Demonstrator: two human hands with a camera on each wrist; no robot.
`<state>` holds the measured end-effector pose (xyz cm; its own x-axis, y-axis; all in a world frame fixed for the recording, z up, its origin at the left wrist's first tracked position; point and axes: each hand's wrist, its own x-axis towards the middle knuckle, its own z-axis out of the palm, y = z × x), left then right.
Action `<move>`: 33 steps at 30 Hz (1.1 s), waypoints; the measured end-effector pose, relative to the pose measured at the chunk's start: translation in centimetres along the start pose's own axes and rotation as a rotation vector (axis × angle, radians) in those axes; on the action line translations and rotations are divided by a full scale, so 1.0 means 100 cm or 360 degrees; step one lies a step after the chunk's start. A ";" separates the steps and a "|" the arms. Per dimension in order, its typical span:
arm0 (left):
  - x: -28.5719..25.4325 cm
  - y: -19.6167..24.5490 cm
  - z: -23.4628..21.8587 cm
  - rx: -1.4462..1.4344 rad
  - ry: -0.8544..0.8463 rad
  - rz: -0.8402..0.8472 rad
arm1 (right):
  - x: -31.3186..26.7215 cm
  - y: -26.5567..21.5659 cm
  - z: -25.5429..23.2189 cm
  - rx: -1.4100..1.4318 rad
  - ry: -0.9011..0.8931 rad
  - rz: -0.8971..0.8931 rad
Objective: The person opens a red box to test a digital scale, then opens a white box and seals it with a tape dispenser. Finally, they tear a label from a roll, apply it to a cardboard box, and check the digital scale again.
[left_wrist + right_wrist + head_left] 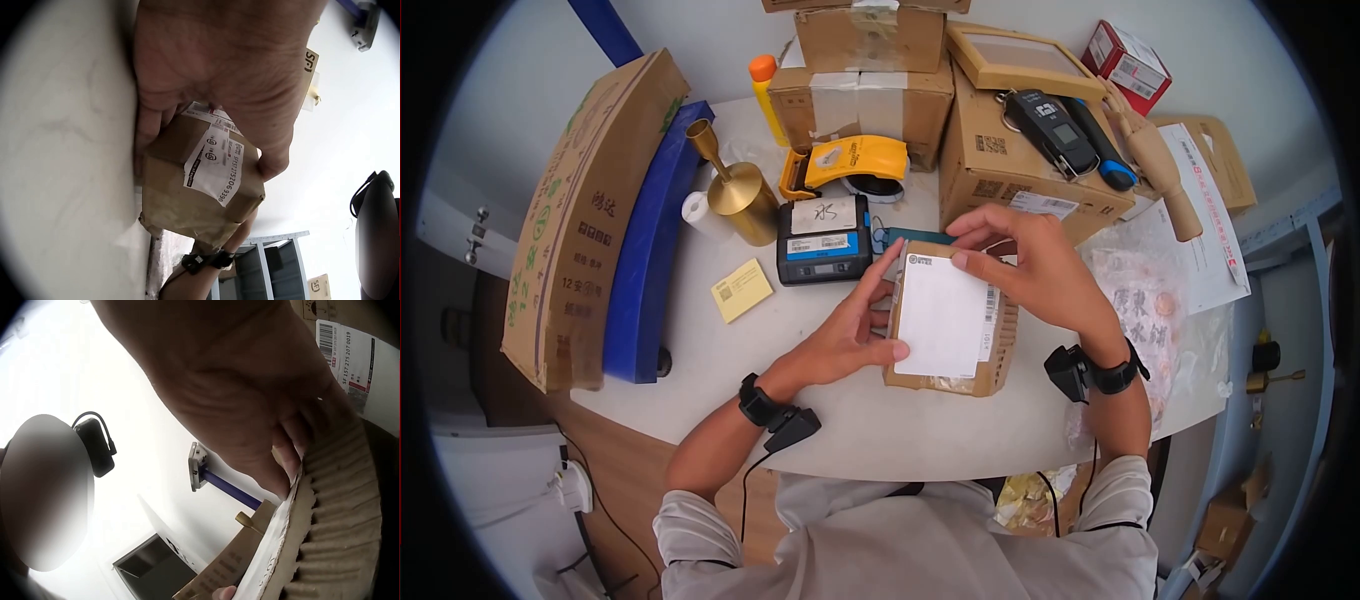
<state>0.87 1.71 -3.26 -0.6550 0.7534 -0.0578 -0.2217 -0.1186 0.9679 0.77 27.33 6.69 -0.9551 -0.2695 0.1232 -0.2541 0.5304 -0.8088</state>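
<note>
- Small brown cardboard parcel: sits between both hands at the white tabletop; cannot tell whether fully resting there.
- White printed paper label: covers most of the parcel's upper face; could crease or skew from uneven thumb pressure, if not yet stuck firmly.
- Left hand: grips the parcel's left side, thumb on the label's near-left edge.
- Right hand: grasps the parcel's far edge, thumb over the label; cannot tell exactly where the other fingertips press.
- Ridged, rough-edged right side: could dent or tear from too tight a squeeze.
- Black-and-blue boxy device and yellow tape dispenser: stand beyond, to the left; could get bumped by a wide turn of the parcel.
- Crumpled clear plastic wrapping: lies to the right; could snag on the right wrist's black strap.
</note>
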 end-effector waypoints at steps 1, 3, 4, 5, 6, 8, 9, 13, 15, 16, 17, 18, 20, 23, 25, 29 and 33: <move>0.000 0.000 0.000 0.0012 0.0003 0.0023 | 0.000 -0.002 -0.004 -0.0022 -0.0037 0.0011; 0.001 -0.001 0.000 0.0024 0.0000 0.0045 | -0.002 -0.001 -0.011 -0.0046 -0.0068 0.0026; 0.001 0.000 0.000 0.0019 0.0004 0.0039 | -0.002 0.001 -0.014 -0.0096 -0.0042 -0.0029; 0.001 0.000 0.000 0.0015 0.0008 0.0033 | -0.003 0.002 -0.016 -0.0146 -0.0016 -0.0084; 0.001 0.000 0.000 0.0014 0.0003 0.0030 | -0.003 0.002 -0.018 -0.0146 -0.0012 -0.0080; 0.001 0.000 0.000 -0.0001 0.0004 0.0023 | -0.004 0.001 -0.023 -0.0144 0.0015 -0.0010; 0.001 0.000 0.000 -0.0002 -0.0001 0.0021 | -0.004 0.001 -0.025 -0.0144 0.0018 -0.0006; 0.000 0.004 0.001 -0.0012 0.0017 -0.0008 | -0.004 -0.007 -0.029 -0.0212 -0.0099 0.0020; 0.000 0.005 0.002 -0.0013 0.0014 -0.0007 | -0.004 -0.005 -0.029 -0.0204 -0.0152 0.0089; 0.000 0.005 0.001 -0.0005 0.0019 -0.0009 | -0.004 0.000 -0.027 -0.0142 -0.0098 0.0046; 0.000 0.006 0.002 0.0005 0.0026 -0.0010 | -0.004 0.001 -0.026 -0.0081 -0.0044 0.0000; 0.001 0.006 0.003 0.0002 0.0023 -0.0012 | -0.004 -0.002 -0.027 -0.0082 -0.0043 0.0005; 0.001 0.006 0.003 -0.0025 0.0043 0.0011 | -0.004 -0.012 -0.030 -0.0232 -0.0106 0.0046; 0.001 0.005 0.003 -0.0031 0.0039 0.0008 | -0.004 -0.011 -0.029 -0.0260 -0.0100 0.0040; 0.000 0.007 0.003 -0.0029 0.0035 -0.0011 | -0.004 -0.006 -0.027 -0.0196 -0.0082 0.0066; -0.001 0.009 0.004 -0.0009 0.0049 -0.0032 | -0.005 -0.008 -0.030 -0.0296 -0.0092 -0.0001; 0.002 0.003 0.001 0.0082 0.0041 0.0043 | -0.009 -0.012 -0.026 -0.0412 -0.0065 -0.0160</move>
<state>0.79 1.90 -2.96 -0.6788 0.7334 -0.0373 -0.1670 -0.1047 0.9804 1.53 29.04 9.10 -0.9175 -0.3606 0.1678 -0.3827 0.6856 -0.6192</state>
